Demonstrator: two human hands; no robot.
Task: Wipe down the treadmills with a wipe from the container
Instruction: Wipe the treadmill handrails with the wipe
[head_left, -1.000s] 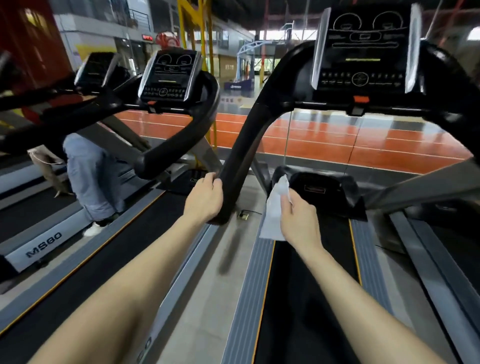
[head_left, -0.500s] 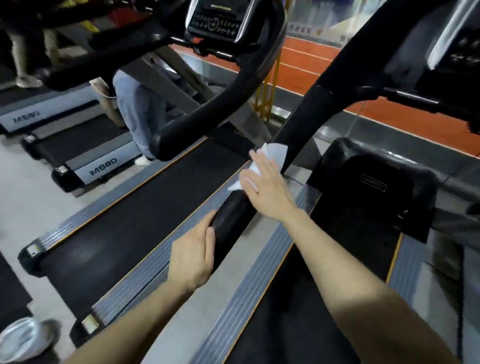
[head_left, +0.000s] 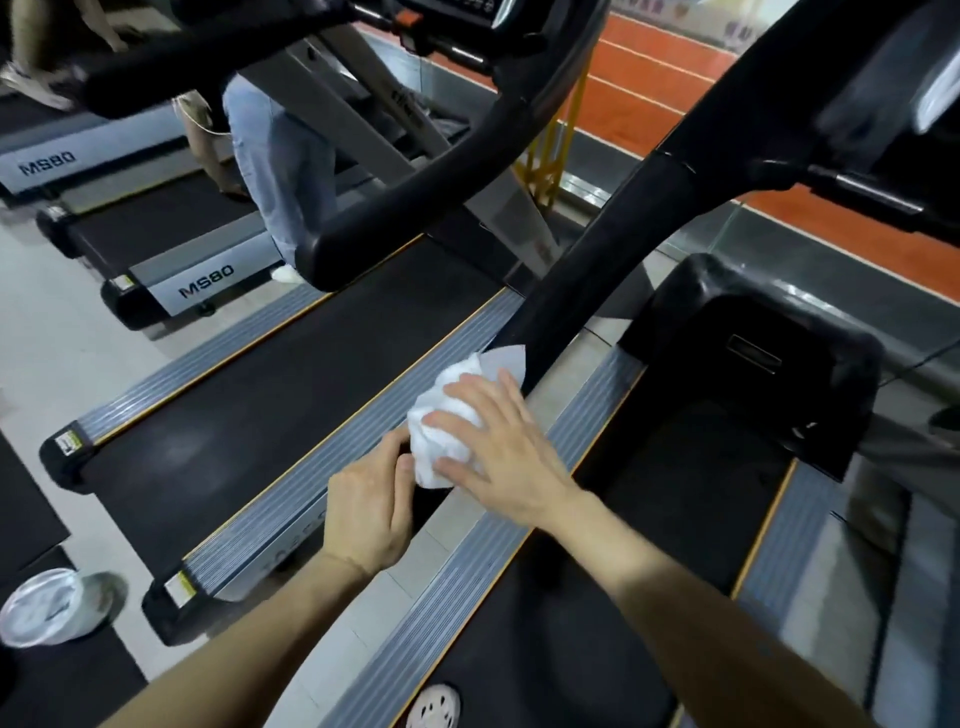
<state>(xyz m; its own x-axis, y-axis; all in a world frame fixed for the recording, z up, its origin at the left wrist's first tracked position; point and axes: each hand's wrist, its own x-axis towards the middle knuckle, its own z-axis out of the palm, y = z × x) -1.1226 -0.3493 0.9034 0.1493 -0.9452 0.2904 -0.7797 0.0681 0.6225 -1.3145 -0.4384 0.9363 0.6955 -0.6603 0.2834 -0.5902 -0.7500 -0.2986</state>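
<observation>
Right hand (head_left: 498, 447): fingers straight and spread, palm down, pressing the white wipe (head_left: 441, 415) against the lower part of the black handrail (head_left: 613, 244). The wipe is bunched under the palm, and one flat corner sticks out at its upper edge against the rail.

Left hand (head_left: 369, 509): fingers curled round the handrail's lower end, just below the wipe, with thumb and forefinger touching the wipe's lower edge.

Change from the earlier frames: a second ago the right hand held the wipe hanging loose, off the rail, while the left hand gripped the rail's end. Half a second ago the wipe lay flatter and higher on the rail, with bare rail between the two hands. That gap has closed. The wipe has come down the rail to meet the left hand, and the view has tilted further downward.

Surroundings: the handrail descends between two treadmills. The ribbed grey side rail (head_left: 457, 597) of the near one is below the forearms, and the black belt (head_left: 291, 374) of the neighbouring one is to the left. The black motor cover (head_left: 753, 353) sits to the right. A round pale wipe container (head_left: 41, 608) stands on the floor at lower left, well apart from both hands. A person in blue jeans (head_left: 280, 166) stands on a farther treadmill marked MS80.
</observation>
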